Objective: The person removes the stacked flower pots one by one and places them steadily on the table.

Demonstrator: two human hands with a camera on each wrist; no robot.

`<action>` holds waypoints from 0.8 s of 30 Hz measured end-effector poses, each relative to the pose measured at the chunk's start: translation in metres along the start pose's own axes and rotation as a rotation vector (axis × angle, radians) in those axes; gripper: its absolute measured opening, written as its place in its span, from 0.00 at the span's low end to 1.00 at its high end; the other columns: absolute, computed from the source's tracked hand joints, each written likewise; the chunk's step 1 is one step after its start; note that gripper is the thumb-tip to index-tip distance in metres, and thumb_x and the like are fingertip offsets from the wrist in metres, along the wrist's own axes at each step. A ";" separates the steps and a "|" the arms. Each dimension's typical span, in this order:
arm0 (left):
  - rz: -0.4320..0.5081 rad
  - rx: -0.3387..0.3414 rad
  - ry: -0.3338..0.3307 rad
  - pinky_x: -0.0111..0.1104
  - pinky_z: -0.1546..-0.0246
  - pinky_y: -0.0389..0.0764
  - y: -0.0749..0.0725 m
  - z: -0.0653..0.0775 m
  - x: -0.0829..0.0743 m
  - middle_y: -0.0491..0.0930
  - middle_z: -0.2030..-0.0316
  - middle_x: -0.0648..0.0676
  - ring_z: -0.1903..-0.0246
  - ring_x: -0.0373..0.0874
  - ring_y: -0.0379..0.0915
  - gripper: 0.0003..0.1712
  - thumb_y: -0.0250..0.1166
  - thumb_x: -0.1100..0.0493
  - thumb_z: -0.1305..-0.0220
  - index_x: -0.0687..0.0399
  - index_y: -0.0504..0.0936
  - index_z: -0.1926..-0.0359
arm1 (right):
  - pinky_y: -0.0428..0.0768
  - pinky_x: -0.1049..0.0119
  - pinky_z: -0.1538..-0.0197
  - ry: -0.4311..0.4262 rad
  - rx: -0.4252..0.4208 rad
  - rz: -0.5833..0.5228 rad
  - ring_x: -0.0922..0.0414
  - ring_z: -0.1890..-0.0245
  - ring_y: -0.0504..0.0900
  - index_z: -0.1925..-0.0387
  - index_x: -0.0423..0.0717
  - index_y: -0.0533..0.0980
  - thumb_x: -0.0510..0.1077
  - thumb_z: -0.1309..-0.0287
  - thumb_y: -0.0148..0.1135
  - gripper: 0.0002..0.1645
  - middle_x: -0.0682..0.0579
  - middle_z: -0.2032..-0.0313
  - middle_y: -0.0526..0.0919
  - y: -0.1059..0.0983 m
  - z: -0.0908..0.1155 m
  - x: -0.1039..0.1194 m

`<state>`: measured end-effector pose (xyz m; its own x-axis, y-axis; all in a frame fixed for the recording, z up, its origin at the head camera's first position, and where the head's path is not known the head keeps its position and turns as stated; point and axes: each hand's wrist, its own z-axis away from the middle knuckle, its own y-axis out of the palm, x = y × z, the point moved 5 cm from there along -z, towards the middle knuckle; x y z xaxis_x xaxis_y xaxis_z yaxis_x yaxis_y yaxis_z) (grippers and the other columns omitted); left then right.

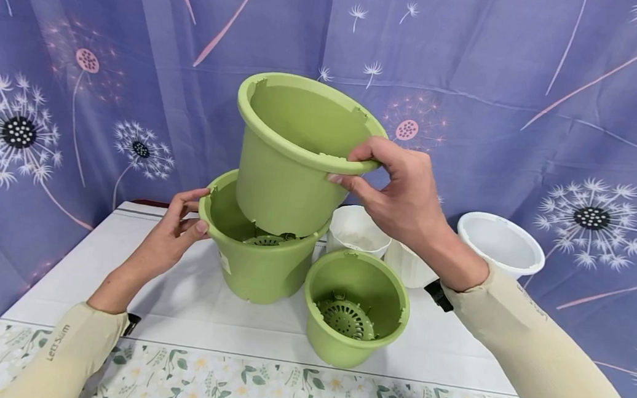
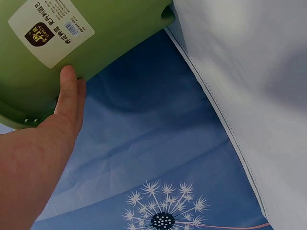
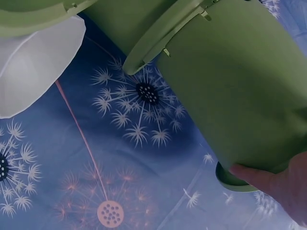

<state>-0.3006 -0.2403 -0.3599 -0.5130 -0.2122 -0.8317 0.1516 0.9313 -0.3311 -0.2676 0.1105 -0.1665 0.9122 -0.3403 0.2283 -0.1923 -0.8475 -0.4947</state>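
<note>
My right hand [image 1: 402,186] pinches the rim of a green plastic flowerpot [image 1: 292,185], thumb outside and fingers over the edge. That pot is tilted, its base partly inside the mouth of a wider green flowerpot [image 1: 265,275] standing on the table. In the right wrist view, a fingertip [image 3: 244,172] lies by the raised pot's rim. My left hand [image 1: 169,232] holds the wider pot at its left rim. The left wrist view has two fingers [image 2: 69,93] against its outer wall, beside a white label [image 2: 52,31].
A smaller green flowerpot [image 1: 341,348] with a slotted base stands in front, right of the wider pot. Behind it are a white pot [image 1: 358,226], a cream ribbed pot [image 1: 407,267] and a white basin-like pot [image 1: 501,244]. A dandelion-print curtain [image 1: 473,49] hangs behind the table [image 1: 178,306].
</note>
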 end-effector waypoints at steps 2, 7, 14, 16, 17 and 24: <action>0.001 0.000 0.002 0.31 0.44 0.85 0.000 0.000 0.000 0.66 0.38 0.69 0.43 0.42 0.83 0.34 0.51 0.65 0.16 0.53 0.51 0.17 | 0.84 0.70 0.54 0.002 0.004 -0.001 0.64 0.61 0.88 0.67 0.41 0.83 0.33 0.46 0.82 0.11 0.54 0.68 0.90 -0.004 0.001 0.001; 0.003 -0.004 0.000 0.29 0.44 0.85 0.000 0.000 0.000 0.66 0.38 0.69 0.44 0.40 0.83 0.34 0.51 0.65 0.16 0.53 0.51 0.17 | 0.83 0.71 0.55 0.010 0.008 0.017 0.66 0.62 0.87 0.67 0.41 0.84 0.33 0.46 0.82 0.11 0.54 0.68 0.90 -0.012 0.006 0.005; -0.005 -0.007 -0.016 0.28 0.44 0.84 0.000 0.000 -0.001 0.66 0.38 0.69 0.44 0.39 0.82 0.34 0.51 0.64 0.16 0.52 0.51 0.17 | 0.81 0.74 0.59 0.018 -0.019 -0.004 0.65 0.67 0.83 0.68 0.38 0.83 0.30 0.49 0.82 0.12 0.51 0.70 0.87 -0.025 0.013 0.011; -0.006 -0.008 -0.016 0.27 0.44 0.84 0.000 0.000 -0.001 0.66 0.38 0.69 0.43 0.41 0.82 0.34 0.52 0.64 0.16 0.52 0.51 0.17 | 0.82 0.74 0.59 0.021 -0.040 -0.046 0.64 0.67 0.83 0.69 0.36 0.83 0.26 0.51 0.81 0.13 0.50 0.71 0.87 -0.028 0.015 0.014; -0.006 -0.008 -0.014 0.27 0.45 0.84 0.000 0.000 -0.001 0.66 0.38 0.69 0.43 0.41 0.82 0.34 0.51 0.64 0.16 0.52 0.51 0.17 | 0.81 0.74 0.61 0.022 -0.051 -0.067 0.64 0.68 0.83 0.70 0.35 0.82 0.24 0.53 0.81 0.13 0.50 0.71 0.86 -0.030 0.016 0.014; -0.002 -0.012 -0.009 0.27 0.45 0.85 0.000 -0.001 -0.001 0.66 0.38 0.69 0.44 0.41 0.83 0.34 0.51 0.65 0.16 0.53 0.51 0.17 | 0.83 0.74 0.61 0.041 -0.106 -0.176 0.60 0.69 0.82 0.71 0.32 0.83 0.17 0.56 0.77 0.15 0.52 0.71 0.86 -0.039 0.024 0.019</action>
<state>-0.3006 -0.2400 -0.3589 -0.5059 -0.2162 -0.8351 0.1406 0.9345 -0.3271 -0.2338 0.1473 -0.1630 0.9201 -0.1976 0.3382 -0.0705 -0.9328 -0.3534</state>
